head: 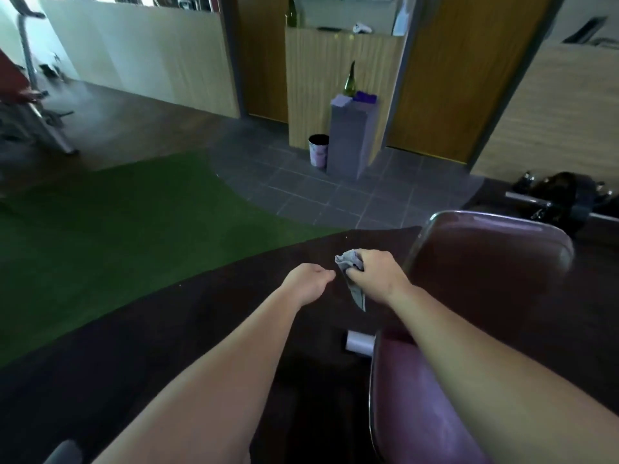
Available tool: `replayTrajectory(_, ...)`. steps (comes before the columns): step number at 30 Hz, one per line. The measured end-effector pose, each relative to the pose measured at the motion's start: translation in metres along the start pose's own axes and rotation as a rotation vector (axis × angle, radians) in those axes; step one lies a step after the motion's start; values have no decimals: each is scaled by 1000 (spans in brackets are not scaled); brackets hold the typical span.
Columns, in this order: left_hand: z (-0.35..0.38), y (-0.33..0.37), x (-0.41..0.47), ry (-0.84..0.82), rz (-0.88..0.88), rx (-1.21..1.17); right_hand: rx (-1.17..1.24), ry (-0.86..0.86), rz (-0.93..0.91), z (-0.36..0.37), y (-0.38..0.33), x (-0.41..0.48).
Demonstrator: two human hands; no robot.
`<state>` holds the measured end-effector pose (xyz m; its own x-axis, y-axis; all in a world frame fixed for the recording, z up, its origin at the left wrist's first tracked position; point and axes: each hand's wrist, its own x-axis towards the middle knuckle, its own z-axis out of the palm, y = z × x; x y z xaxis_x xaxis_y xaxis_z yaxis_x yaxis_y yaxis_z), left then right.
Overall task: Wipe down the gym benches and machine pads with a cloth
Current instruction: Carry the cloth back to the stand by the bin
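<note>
Your R hand [375, 274] fingers grip the cloth [350, 262] beside the maroon pad [485, 262]; L hand [308, 283] fingers loosely curled, empty.

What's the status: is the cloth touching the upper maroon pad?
Apart. Head view: the cloth hangs from the right hand, left of the upper maroon pad, with that hand and dark floor between.
</note>
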<state>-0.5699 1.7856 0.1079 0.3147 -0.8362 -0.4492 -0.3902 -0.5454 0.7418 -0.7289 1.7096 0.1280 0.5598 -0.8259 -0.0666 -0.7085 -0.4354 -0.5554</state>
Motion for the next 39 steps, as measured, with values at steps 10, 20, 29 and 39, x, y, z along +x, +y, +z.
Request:
replayTrajectory(10,-215,-11,149,78,202,535,140,120,60,13,-129,211)
replayTrajectory(20,-349,51,342,100,364,795,247,228,134,-12,-155,428)
replayTrajectory(29,-422,144,540,142,393,801,260,238,184,-73,-132,645)
replayTrajectory(39,-508,243,788,115,521,810,275,321,256,-111,-107,893)
